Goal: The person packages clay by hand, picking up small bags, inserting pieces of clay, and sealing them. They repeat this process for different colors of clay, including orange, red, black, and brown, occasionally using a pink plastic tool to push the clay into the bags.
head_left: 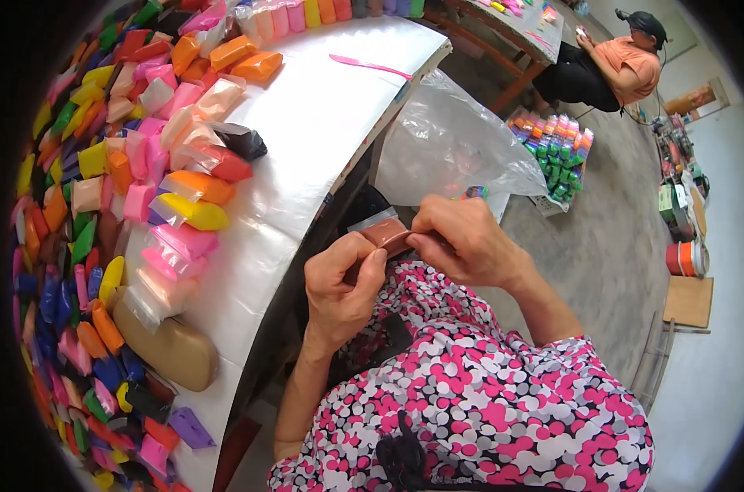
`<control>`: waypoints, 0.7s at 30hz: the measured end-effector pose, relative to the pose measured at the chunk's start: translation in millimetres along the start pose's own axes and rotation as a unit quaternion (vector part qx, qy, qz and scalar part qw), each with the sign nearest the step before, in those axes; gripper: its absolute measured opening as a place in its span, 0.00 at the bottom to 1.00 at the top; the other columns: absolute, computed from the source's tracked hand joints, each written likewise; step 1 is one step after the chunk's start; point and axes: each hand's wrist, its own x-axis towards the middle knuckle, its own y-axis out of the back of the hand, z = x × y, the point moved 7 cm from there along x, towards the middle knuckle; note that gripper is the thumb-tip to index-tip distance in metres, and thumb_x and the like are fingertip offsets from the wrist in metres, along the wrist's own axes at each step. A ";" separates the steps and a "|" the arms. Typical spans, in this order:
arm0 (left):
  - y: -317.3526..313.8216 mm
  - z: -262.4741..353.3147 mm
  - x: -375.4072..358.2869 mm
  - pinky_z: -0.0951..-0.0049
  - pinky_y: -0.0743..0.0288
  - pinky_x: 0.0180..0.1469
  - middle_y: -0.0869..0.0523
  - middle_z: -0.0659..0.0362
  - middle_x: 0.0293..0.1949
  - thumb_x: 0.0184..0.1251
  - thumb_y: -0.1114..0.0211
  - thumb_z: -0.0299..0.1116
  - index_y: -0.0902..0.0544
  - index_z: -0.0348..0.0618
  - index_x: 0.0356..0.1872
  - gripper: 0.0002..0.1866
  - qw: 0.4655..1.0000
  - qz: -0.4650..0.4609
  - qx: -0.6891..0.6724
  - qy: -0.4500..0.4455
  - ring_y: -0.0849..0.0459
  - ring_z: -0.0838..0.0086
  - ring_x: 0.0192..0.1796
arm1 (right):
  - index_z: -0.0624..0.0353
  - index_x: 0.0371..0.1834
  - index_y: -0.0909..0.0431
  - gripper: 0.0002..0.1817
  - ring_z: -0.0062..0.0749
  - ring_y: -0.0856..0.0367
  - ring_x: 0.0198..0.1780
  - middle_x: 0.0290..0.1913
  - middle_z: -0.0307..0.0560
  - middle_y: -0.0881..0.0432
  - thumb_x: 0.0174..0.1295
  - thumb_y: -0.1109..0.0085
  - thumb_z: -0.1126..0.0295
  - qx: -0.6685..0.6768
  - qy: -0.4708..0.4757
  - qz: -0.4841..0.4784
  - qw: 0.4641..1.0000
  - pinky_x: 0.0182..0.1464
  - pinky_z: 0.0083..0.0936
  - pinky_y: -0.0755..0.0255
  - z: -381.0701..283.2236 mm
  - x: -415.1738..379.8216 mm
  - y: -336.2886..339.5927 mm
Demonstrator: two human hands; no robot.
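A brown packet [385, 232] in clear wrapping, which looks like modelling clay, is held in front of my body, beyond the table edge. My left hand [343, 287] pinches its near left corner between thumb and fingers. On the other side, my right hand [466, 242] is closed on the packet's right end, thumb against the fingers. Part of the packet is hidden behind my fingers. To the left, a row of wrapped packets lies on the table, among them a yellow packet [191, 211] and an orange packet [200, 187].
A heap of coloured packets [83, 246] covers the left of the silver tabletop [306, 123]. A tan case [167, 340] and a pink plastic knife [370, 66] lie there too. Beyond are a clear plastic bag [458, 135], a packet-filled crate [552, 156] and a seated person [614, 70].
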 end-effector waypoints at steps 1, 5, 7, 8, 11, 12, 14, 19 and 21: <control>-0.6 -5.4 -2.2 0.80 0.39 0.26 0.26 0.64 0.23 0.71 0.42 0.26 0.24 0.37 0.29 0.09 0.999 0.005 -0.046 0.021 0.31 0.84 0.24 | 0.62 0.30 0.27 0.07 0.40 0.25 0.24 0.25 0.47 0.26 0.57 0.37 0.76 0.032 -0.033 -0.008 0.999 0.25 0.33 0.36 4.1 -0.6 -0.9; -2.0 -22.3 -1.8 0.82 0.38 0.26 0.25 0.63 0.25 0.76 0.47 0.32 0.24 0.40 0.30 0.12 0.978 0.009 -0.188 0.089 0.30 0.84 0.24 | 0.64 0.28 0.27 0.07 0.32 0.27 0.20 0.20 0.48 0.25 0.61 0.41 0.73 0.129 -0.136 -0.019 0.982 0.24 0.30 0.34 17.4 -2.2 -2.8; 3.6 -26.6 -0.7 0.82 0.37 0.26 0.25 0.63 0.25 0.77 0.50 0.35 0.24 0.39 0.32 0.14 0.982 0.014 -0.146 0.120 0.29 0.83 0.25 | 0.65 0.28 0.26 0.08 0.23 0.31 0.21 0.18 0.45 0.26 0.62 0.43 0.72 0.182 -0.177 -0.022 0.967 0.24 0.27 0.35 29.4 -5.5 -4.2; 6.0 -28.4 -0.1 0.83 0.37 0.26 0.24 0.62 0.26 0.78 0.51 0.37 0.24 0.39 0.32 0.15 0.983 0.018 -0.124 0.136 0.28 0.83 0.25 | 0.65 0.28 0.26 0.08 0.23 0.30 0.21 0.18 0.45 0.26 0.62 0.43 0.72 0.181 -0.176 -0.022 0.967 0.24 0.27 0.35 31.3 -6.2 -5.0; 2.0 -33.0 0.1 0.83 0.36 0.26 0.24 0.62 0.26 0.78 0.55 0.45 0.24 0.39 0.32 0.21 0.983 0.000 -0.100 0.152 0.27 0.83 0.26 | 0.66 0.27 0.26 0.09 0.24 0.30 0.21 0.18 0.46 0.27 0.61 0.43 0.72 0.178 -0.180 -0.030 0.967 0.25 0.28 0.35 34.5 -7.2 -7.4; 1.2 -33.6 0.5 0.82 0.37 0.26 0.24 0.62 0.26 0.77 0.56 0.46 0.24 0.39 0.32 0.22 0.984 -0.005 -0.096 0.150 0.27 0.82 0.26 | 0.66 0.26 0.26 0.09 0.24 0.30 0.21 0.18 0.46 0.27 0.61 0.43 0.72 0.178 -0.184 -0.040 0.966 0.25 0.28 0.35 35.1 -6.6 -9.4; -1.3 -34.1 1.8 0.82 0.37 0.25 0.24 0.62 0.25 0.77 0.57 0.48 0.24 0.38 0.31 0.24 0.984 -0.018 -0.081 0.158 0.27 0.82 0.25 | 0.66 0.26 0.26 0.09 0.26 0.29 0.20 0.18 0.47 0.26 0.60 0.43 0.72 0.179 -0.195 -0.053 0.963 0.25 0.28 0.34 36.1 -5.8 -11.1; -5.1 -32.1 5.8 0.83 0.39 0.26 0.25 0.64 0.23 0.76 0.52 0.43 0.23 0.38 0.29 0.20 0.983 -0.034 -0.060 0.171 0.29 0.85 0.25 | 0.66 0.26 0.25 0.09 0.31 0.27 0.20 0.19 0.51 0.25 0.59 0.43 0.71 0.171 -0.205 -0.068 0.961 0.25 0.30 0.33 35.6 -5.6 -12.1; -8.3 -30.2 7.2 0.84 0.40 0.26 0.26 0.65 0.22 0.77 0.48 0.39 0.23 0.38 0.29 0.17 0.983 -0.042 -0.015 0.178 0.30 0.86 0.25 | 0.66 0.26 0.25 0.08 0.33 0.26 0.20 0.19 0.52 0.24 0.58 0.43 0.71 0.166 -0.203 -0.068 0.963 0.25 0.31 0.33 36.8 -6.1 -13.5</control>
